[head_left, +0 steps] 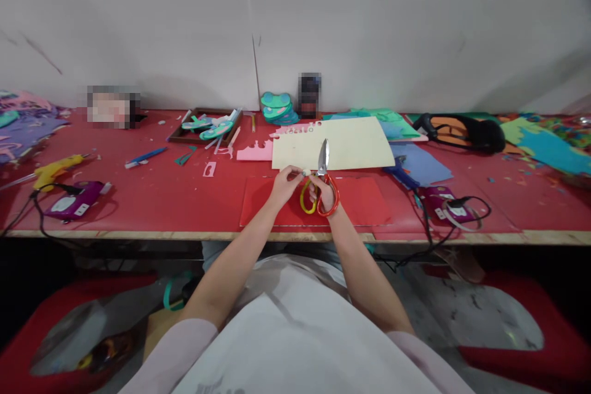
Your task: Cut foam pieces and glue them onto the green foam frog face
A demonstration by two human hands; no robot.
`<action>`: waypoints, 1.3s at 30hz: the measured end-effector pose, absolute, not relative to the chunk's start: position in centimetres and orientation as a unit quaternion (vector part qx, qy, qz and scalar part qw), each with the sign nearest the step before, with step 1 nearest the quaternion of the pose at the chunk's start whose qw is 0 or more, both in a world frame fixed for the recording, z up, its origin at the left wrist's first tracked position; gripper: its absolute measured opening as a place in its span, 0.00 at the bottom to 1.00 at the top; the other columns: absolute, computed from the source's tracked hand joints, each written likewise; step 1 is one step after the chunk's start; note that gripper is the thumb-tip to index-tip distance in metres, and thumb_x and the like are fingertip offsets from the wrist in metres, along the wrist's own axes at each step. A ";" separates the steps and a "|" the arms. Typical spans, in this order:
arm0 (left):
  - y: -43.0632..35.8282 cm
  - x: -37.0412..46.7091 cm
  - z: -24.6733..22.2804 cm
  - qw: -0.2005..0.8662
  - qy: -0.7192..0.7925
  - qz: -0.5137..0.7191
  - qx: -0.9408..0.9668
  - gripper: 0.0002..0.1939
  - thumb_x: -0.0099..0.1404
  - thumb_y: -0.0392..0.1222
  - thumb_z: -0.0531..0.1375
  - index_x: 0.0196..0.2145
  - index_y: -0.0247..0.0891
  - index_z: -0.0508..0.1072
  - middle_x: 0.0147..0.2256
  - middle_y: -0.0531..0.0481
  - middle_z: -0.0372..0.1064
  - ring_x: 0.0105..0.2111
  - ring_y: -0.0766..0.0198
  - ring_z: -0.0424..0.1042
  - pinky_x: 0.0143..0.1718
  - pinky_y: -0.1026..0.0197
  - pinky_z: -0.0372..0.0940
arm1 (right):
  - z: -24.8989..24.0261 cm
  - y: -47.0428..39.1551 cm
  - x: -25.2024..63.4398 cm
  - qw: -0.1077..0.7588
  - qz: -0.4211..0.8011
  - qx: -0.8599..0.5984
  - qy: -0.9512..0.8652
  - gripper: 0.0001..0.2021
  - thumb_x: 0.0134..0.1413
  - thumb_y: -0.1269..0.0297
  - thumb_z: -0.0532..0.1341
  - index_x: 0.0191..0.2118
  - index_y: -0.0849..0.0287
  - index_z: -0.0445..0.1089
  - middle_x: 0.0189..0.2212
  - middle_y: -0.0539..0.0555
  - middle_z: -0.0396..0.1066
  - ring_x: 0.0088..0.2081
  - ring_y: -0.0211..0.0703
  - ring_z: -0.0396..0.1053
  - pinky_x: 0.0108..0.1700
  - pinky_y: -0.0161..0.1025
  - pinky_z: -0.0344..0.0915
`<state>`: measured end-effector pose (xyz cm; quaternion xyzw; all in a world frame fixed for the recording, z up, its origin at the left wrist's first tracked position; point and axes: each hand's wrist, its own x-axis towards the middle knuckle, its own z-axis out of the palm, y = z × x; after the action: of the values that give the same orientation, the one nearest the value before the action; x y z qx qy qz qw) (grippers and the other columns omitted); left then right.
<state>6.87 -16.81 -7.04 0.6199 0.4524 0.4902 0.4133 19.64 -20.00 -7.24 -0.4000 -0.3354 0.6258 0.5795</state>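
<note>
My right hand (325, 193) is wrapped around a pair of scissors (324, 159) with one red and one yellow handle loop. The blades point away from me and look closed together. My left hand (286, 184) pinches a small pale cut piece (306, 172) just left of the scissors. The right thumb and fingertip reach close to that same piece; whether they touch it I cannot tell. Beneath both hands lies a red sheet (364, 200). Beyond them is a cream sheet (355, 144), partly over a pink sheet (253, 151) with cut-out edges.
A brown tray (178, 133) of foam cutouts and a stack of teal shapes (278, 109) stand at the back. Left are a yellow glue gun (60, 169) and a purple box (76, 202). Right are a blue glue gun (401, 173), another purple box (441, 204) and an orange-black pouch (462, 132).
</note>
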 end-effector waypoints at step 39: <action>-17.7 6.3 1.1 0.477 0.363 0.614 0.513 0.14 0.57 0.51 0.63 0.32 0.38 0.71 0.35 0.49 0.73 0.38 0.64 0.74 0.42 0.59 0.71 | -2.8 -22.4 18.4 0.544 0.419 -0.459 -0.564 0.17 0.53 0.47 0.58 0.43 0.53 0.65 0.21 0.45 0.58 0.20 0.34 0.56 0.23 0.33 0.57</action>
<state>6.26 -17.70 1.05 0.5130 0.3635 0.6142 0.4769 18.41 -22.44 -2.77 -0.4585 -0.5640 0.4191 0.5441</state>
